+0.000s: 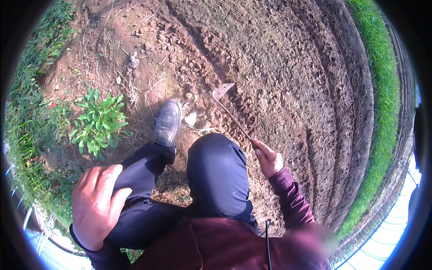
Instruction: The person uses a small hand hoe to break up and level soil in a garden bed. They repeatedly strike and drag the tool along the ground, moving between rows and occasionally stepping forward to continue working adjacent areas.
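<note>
My right hand [269,158] is closed around the end of a thin-handled hand hoe [235,121]. The hoe's flat, pointed metal blade [224,90] rests on or just over loose crumbled soil [206,72], along a shallow furrow. At the lower left my left hand [98,202] is raised beside my bent leg in dark trousers [140,175]. It holds nothing, and its thumb stands apart from the fingers. Beyond it, a leafy green plant [99,121] grows from the ground.
My grey shoe [168,121] is planted beside a small white lump [191,118]. Dense plants with red peppers [37,135] line the left. Tilled soil [287,84] spreads to the right as far as a strip of bright green grass-like crop [384,101]. Dry stalks [158,81] litter the bare ground.
</note>
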The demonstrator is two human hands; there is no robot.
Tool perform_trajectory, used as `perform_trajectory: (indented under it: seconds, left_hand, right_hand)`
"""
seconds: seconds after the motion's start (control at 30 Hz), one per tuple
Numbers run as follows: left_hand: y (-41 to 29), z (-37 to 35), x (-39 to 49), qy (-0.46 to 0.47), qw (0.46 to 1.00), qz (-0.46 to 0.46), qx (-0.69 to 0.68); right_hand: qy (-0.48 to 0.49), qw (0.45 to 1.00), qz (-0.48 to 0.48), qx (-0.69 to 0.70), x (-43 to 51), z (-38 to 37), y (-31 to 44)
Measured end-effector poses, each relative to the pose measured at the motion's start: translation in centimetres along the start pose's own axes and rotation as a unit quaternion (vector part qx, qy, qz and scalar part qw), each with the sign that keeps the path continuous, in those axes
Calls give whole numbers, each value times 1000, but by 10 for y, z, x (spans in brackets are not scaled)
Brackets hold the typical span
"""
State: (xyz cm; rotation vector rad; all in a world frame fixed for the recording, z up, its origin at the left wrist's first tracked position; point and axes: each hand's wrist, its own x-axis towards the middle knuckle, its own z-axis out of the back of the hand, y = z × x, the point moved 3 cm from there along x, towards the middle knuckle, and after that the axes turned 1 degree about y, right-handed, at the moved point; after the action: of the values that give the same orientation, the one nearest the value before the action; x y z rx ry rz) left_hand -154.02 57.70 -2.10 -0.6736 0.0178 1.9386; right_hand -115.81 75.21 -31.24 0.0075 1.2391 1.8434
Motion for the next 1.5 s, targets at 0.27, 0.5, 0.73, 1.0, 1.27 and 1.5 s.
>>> perform_trajectory:
  seconds: [0.27, 0.5, 0.73, 1.0, 1.27, 1.5]
  left_hand:
    - [-5, 0, 2, 8, 1000, 0, 4]
    - [-4, -1, 1, 7, 1000, 1, -4]
    - [-6, 1, 5, 0, 1000, -14, -8]
    - [-2, 1, 6, 34, 999, 2, -18]
    - [-14, 4, 24, 44, 999, -24, -10]
    - [-15, -7, 29, 64, 997, -40, 7]
  right_hand:
    - [-7, 997, 14, -79, 33, 7, 13]
    - [-11, 988, 65, -136, 68, 13, 20]
    - [9, 973, 72, -221, 81, 9, 7]
    - [53, 966, 27, -251, -51, 47, -41]
    - [19, 958, 34, -285, -30, 36, -25]
    - [25, 959, -22, -282, -59, 14, -85]
